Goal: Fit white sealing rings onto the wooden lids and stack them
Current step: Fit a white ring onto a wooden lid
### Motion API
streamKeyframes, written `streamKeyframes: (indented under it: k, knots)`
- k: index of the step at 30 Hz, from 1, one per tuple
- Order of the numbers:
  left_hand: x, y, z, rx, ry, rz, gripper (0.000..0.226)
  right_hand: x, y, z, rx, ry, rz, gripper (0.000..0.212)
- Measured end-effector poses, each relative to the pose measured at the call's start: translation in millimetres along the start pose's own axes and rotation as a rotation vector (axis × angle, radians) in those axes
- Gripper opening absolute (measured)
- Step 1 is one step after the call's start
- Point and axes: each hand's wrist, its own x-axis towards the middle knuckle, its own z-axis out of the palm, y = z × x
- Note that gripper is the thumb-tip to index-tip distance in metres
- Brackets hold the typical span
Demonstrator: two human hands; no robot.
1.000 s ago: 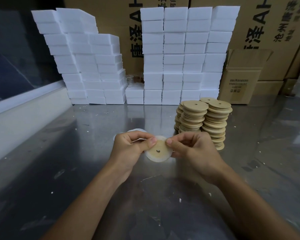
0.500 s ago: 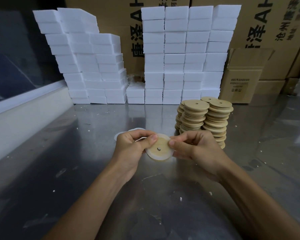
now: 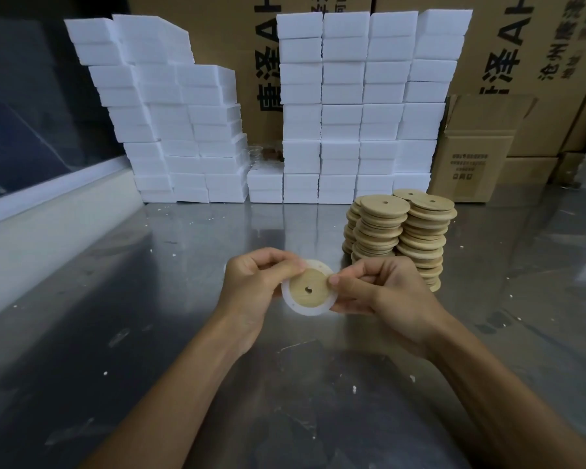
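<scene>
A round wooden lid with a small centre hole is held above the metal table, its inner face toward me. A white sealing ring lies around its rim. My left hand pinches the lid's left edge with thumb and fingers. My right hand pinches the right edge, thumb on the ring. Behind my right hand stand stacks of wooden lids, uneven and leaning. A sliver of white shows on the table behind my left hand, mostly hidden.
White foam blocks are piled in tall stacks along the back of the steel table. Cardboard boxes stand behind and to the right. A pale ledge runs along the left side. Small white crumbs dot the table.
The lid has tilted a little more toward me, and more of the white ring shows around its lower rim. Both hands stay on it in nearly the same place.
</scene>
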Motion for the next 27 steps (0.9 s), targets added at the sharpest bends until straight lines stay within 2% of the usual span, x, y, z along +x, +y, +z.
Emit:
streamKeyframes:
  k: [3,6,12,16,19,23,27]
  knots:
    - [0.2,0.7,-1.0,0.014,-0.018,0.001,0.014,-0.3,-0.1,-0.5,0.001,0.005,-0.004,0.013]
    - [0.4,2.2,-3.0,-0.016,-0.062,-0.028,0.011,-0.2,0.2,-2.1,-0.007,0.021,-0.016,0.009]
    - [0.7,4.5,-6.9,0.081,-0.064,0.003,0.004,1.8,1.7,-3.5,-0.03,0.046,-0.044,0.003]
    - [1.6,2.3,-4.8,0.023,0.01,-0.01,0.014,2.2,1.0,-3.3,-0.042,0.057,-0.085,0.01]
    - [1.2,1.3,-2.2,-0.01,0.039,-0.009,0.013,2.5,1.1,-4.1,-0.063,0.032,-0.04,0.004]
    - [0.6,0.7,-0.6,-0.049,0.047,-0.021,0.007,2.7,0.8,-6.3,-0.071,-0.018,0.05,0.013]
    - [0.7,0.7,-0.9,-0.106,0.019,-0.059,0.004,2.7,-0.9,-9.2,0.003,-0.022,0.027,0.02]
